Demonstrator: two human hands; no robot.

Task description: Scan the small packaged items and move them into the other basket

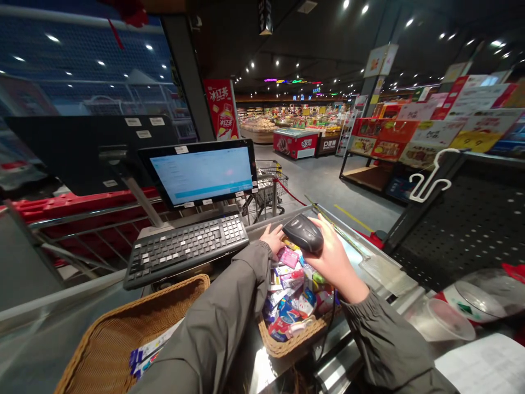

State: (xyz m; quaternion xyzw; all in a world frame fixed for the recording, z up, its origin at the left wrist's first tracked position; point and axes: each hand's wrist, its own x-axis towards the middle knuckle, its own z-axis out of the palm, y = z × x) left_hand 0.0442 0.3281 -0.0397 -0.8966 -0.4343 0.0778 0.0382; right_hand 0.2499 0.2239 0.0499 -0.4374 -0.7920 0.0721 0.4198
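Note:
My right hand is wrapped around a black barcode scanner, held above the far part of a wicker basket. Small, colourful packaged goods fill this basket, and a pink packet lies near its far end. My left hand reaches over that far end, left of the scanner. Its fingers are stretched out and apart, the tips partly hidden near the scanner. A second wicker basket on the left holds a few long, blue-and-white packets.
A black keyboard and a lit monitor stand left of my hands. Clear plastic tubs and white paper are at the right. A white hanger hangs on a black perforated panel. Shopping carts stand beyond the counter.

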